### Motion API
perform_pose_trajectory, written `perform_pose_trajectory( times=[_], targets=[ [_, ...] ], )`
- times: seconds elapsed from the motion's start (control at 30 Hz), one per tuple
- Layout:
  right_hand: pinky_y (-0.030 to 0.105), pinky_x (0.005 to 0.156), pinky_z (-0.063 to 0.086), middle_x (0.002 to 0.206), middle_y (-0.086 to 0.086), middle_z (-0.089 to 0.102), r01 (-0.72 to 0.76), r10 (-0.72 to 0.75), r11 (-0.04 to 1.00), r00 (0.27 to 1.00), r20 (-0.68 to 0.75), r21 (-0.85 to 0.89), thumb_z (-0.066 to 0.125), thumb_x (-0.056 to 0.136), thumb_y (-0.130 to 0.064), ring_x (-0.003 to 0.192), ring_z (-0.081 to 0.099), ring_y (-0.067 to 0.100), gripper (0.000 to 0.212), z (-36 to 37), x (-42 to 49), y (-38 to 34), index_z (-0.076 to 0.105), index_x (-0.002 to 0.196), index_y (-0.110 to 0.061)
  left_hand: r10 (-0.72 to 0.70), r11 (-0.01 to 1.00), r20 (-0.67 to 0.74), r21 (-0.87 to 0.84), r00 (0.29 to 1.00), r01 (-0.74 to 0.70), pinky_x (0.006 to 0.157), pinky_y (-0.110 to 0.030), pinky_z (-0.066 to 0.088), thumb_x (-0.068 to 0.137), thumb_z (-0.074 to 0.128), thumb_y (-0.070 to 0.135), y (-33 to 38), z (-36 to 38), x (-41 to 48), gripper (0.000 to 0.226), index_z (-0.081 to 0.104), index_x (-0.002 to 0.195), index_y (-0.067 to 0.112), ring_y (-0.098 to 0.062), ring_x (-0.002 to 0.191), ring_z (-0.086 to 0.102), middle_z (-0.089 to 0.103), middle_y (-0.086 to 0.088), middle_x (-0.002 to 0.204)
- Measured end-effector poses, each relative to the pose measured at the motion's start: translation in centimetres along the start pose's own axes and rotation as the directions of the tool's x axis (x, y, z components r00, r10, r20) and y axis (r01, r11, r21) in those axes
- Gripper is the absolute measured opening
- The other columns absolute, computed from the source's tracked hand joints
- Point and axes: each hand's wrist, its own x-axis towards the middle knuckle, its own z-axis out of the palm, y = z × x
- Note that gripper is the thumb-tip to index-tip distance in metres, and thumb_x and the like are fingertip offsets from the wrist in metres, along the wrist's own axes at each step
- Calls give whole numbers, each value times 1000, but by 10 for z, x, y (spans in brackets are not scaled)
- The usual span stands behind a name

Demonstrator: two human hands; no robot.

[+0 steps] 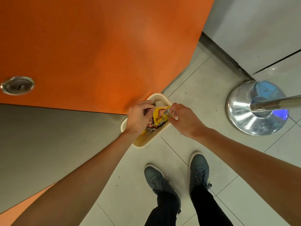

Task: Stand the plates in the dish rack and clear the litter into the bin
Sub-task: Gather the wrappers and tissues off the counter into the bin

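Left hand (138, 118) is closed round crumpled yellow wrappers (158, 118), holding them right over the cream bin (147, 143) on the floor by the orange counter (97, 46). Right hand (184, 121) pinches the wrappers' foil edge w/ thumb & fingertips, just beside the left, also above the bin's mouth.

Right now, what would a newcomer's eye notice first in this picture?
First, the big orange tabletop filling the upper left. Then both hands, left hand and right hand, holding yellow wrappers over the cream bin on the floor at centre. A shiny metal post base stands right.
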Motion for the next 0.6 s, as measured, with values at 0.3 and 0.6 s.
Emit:
perform_pose_trajectory(
  times=[0.3,0.6],
  targets=[
    [41,93,46,134,7,49,174,-167,976,984,57,-132,55,95,-32,117,44,26,51,-46,-50,-60,43,142,-17,-93,993,-10,-72,996,92,85,-27,52,96,55,6,76,-60,-63,25,71,112,16,-10,99,65,71,4,110],
    [36,96,46,137,-2,49,261,-244,947,964,106,-189,54,95,-34,119,45,22,45,-112,-157,-122,44,139,-24,-152,978,-47,-149,987,143,81,-10,46,95,58,7,179,-127,-141,24,71,111,20,1,96,62,69,13,107]
  ],
)
